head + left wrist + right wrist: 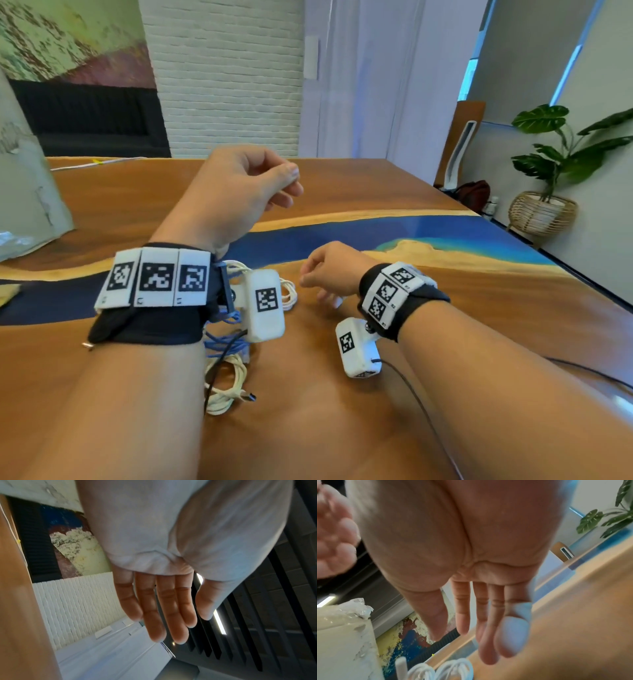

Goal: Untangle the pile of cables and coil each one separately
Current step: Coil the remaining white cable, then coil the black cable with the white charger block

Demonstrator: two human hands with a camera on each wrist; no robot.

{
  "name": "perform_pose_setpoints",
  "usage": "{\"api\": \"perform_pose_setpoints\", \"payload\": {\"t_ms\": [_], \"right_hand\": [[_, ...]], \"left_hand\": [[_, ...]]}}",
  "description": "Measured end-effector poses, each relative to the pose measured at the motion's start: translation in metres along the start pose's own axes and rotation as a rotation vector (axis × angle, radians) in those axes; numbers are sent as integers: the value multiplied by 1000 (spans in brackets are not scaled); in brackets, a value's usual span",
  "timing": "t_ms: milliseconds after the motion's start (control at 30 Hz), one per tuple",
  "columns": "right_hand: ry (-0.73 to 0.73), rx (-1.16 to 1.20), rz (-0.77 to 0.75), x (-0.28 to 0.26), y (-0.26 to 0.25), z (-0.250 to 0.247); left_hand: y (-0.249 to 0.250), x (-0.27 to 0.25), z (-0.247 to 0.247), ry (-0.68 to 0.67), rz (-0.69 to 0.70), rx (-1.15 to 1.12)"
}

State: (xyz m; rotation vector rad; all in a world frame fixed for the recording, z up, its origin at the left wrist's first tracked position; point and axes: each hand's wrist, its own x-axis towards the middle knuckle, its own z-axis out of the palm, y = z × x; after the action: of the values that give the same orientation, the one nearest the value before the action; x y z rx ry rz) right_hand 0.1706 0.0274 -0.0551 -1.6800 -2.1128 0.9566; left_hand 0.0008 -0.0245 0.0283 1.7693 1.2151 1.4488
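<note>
Wood-brown, with a band of blue resin running across it, the counter (342,394) carries the cables just under your raised left wrist: a coiled white cable (289,291) lies nearest the blue band, a coiled blue cable (224,339) sits partly hidden behind the wrist strap, and a coiled cream-white cable with a dark plug (226,390) lies nearest to you. The three coils lie close together in a row; whether they touch one another is hidden by the wrist camera. Your left hand (236,192) hangs in the air above the far side of the counter, well apart from the coils, its fingers (154,609) straight and close together in the wrist view and holding nothing. Your right hand (329,270) is low over the counter just right of the white coil, its fingers (462,608) loosely extended and empty (the wrist view is blurred, so whether the fingertips touch the wood cannot be told). A thin dark wire (411,387) trails from your right wrist camera across the counter toward you. A potted green plant in a woven basket (544,205) stands on the floor at the far right.
</note>
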Motion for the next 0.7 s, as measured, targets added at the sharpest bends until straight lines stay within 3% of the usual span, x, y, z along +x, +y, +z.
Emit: {"api": "perform_pose_setpoints", "payload": {"t_ms": [200,400,500,600,700], "right_hand": [[55,-289,28,-87,42,-68],[-103,-813,400,-184,119,-129],[-198,-803,554,-210,154,-124],[-160,-757,542,-210,175,-106],[-119,-687,474,-194,165,-100]], "left_hand": [[12,-9,55,-227,53,50],[25,-34,109,-444,102,157],[26,-47,130,-520,99,223],[19,-54,145,-624,69,277],[7,-56,153,-716,16,315]]}}
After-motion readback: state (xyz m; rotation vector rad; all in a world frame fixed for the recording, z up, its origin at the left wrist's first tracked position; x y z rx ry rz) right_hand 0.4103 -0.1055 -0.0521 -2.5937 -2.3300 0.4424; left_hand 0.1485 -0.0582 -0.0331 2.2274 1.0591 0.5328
